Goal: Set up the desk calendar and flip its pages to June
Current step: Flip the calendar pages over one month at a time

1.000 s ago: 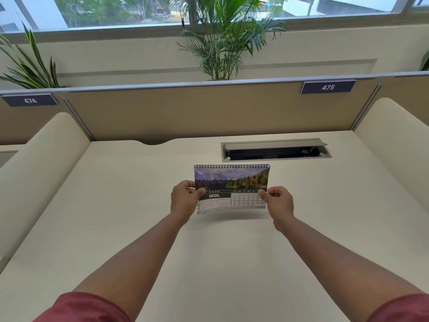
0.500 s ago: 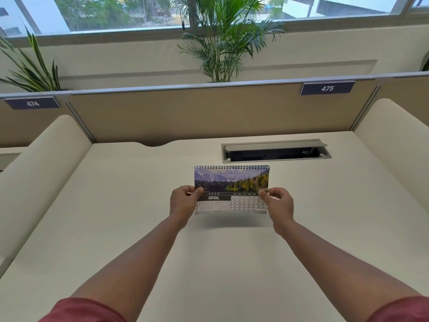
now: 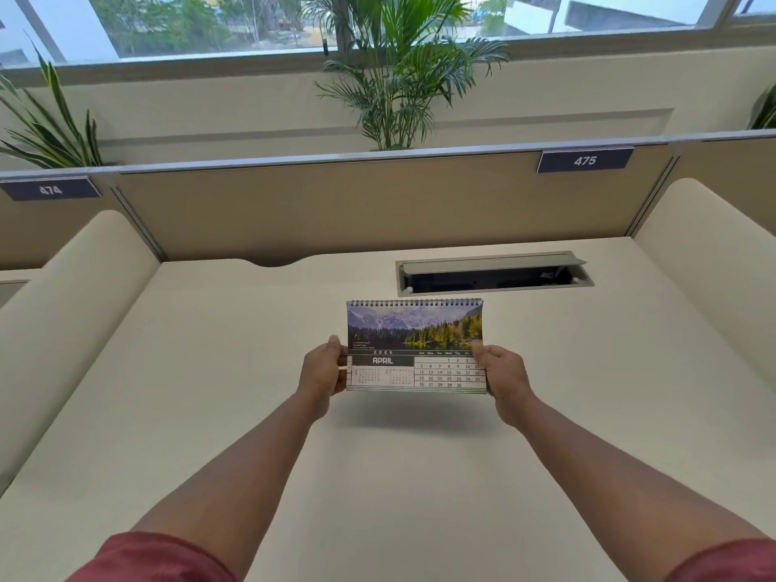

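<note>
A spiral-bound desk calendar is held upright a little above the cream desk, its shadow on the desk below it. The facing page reads APRIL under a mountain lake photo, with the wire binding along the top. My left hand grips its lower left edge. My right hand grips the lower right edge, thumb on the front of the page.
An open grey cable tray is sunk into the desk just behind the calendar. A tan partition with labels 474 and 475 closes the back. Rounded cream side dividers flank the desk. Potted palms stand beyond the partition.
The calendar page has flattened and now faces me more squarely. Both hands keep their hold at nearly the same spot.
</note>
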The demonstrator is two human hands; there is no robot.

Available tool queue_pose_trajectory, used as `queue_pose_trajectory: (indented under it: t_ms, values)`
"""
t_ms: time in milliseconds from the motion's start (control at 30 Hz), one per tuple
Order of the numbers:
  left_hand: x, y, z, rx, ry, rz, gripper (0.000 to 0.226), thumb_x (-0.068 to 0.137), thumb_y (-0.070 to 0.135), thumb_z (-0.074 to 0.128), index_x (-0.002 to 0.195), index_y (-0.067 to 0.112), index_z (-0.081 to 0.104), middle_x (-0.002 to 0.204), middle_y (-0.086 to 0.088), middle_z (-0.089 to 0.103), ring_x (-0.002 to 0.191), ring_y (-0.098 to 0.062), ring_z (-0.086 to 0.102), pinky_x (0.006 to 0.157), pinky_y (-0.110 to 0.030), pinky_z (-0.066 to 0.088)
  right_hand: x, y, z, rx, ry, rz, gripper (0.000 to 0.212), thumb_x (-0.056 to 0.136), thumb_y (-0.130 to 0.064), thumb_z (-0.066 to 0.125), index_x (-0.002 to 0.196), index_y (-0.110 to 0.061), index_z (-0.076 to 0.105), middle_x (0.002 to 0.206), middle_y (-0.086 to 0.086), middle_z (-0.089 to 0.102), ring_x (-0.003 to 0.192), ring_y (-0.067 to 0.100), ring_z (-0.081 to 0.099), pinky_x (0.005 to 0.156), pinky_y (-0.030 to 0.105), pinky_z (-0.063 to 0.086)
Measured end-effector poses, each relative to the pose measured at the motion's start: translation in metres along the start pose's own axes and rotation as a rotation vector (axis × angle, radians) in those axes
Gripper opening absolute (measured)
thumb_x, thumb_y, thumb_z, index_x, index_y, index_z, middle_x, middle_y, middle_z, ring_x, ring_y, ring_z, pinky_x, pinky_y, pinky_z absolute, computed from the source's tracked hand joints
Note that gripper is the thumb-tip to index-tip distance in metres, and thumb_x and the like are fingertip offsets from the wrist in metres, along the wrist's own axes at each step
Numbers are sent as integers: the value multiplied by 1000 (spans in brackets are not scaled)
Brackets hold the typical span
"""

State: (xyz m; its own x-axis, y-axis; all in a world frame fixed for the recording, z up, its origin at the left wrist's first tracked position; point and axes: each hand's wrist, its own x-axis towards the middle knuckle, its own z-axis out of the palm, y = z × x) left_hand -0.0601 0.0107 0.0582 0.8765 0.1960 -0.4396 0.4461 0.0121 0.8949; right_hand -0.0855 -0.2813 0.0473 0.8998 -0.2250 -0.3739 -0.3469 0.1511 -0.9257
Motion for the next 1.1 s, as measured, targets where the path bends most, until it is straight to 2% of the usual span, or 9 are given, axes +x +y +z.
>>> queue_pose_trajectory:
  t_ms: [67,167,267,433,567,667,800,967,1100]
  values:
    - [2,-6,-4,112,50,55,14,104,24,55,107,14,63,118,-19,73,82,-25,72,75,-38,55,-2,-6,-1,109,-46,84,26,100,-28,62,94,-5,73,84,12,80,69,24,75,55,29,57]
    - [5,-13,-10,523,42,304,84,91,19,75,160,22,27,165,-11,27,140,-32,44,116,-47,41,-5,-16,-1,275,-96,194,17,94,-23,61,86,-9,68,77,12,74,64,23,67,50,25,48]
    - [5,-6,-12,785,59,669,118,81,25,85,165,29,3,174,-6,-1,157,-26,17,120,-46,30,-5,-23,-2,384,-192,171,25,89,-31,56,91,-8,66,82,17,75,72,30,68,57,28,50]
    - [11,13,-10,710,13,871,95,79,18,89,159,25,38,173,-2,15,153,-14,25,115,-37,35,4,-25,0,354,-46,76,35,94,-36,52,114,-13,71,85,15,71,82,38,65,70,44,56]
    - [16,32,0,292,-85,610,54,92,20,76,144,27,62,159,13,44,135,3,47,106,-13,41,10,-25,3,242,-80,41,45,95,-6,50,134,-24,62,110,25,75,96,46,70,85,61,58]
    - [16,40,1,320,48,664,28,89,19,76,117,18,80,144,0,63,118,-5,65,95,-15,50,6,-28,6,186,-105,43,46,93,-9,55,131,-32,64,105,18,78,86,37,74,62,39,61]
    - [12,58,19,406,187,695,29,90,35,75,101,9,79,101,-7,80,89,-28,74,69,-25,53,7,-27,9,76,-63,58,41,94,-12,56,124,-40,63,99,6,74,74,18,60,56,27,43]
    - [25,71,30,311,217,500,29,87,41,80,95,18,66,94,0,75,81,-18,72,62,-26,57,10,-27,11,-16,-36,21,44,91,-5,61,116,-41,59,104,10,75,81,20,61,62,32,44]
    - [28,69,32,333,279,495,33,89,35,78,113,20,62,112,3,62,99,-18,63,77,-31,56,15,-23,10,-57,-18,-24,38,94,-10,61,116,-41,58,102,8,74,82,19,62,65,33,45]
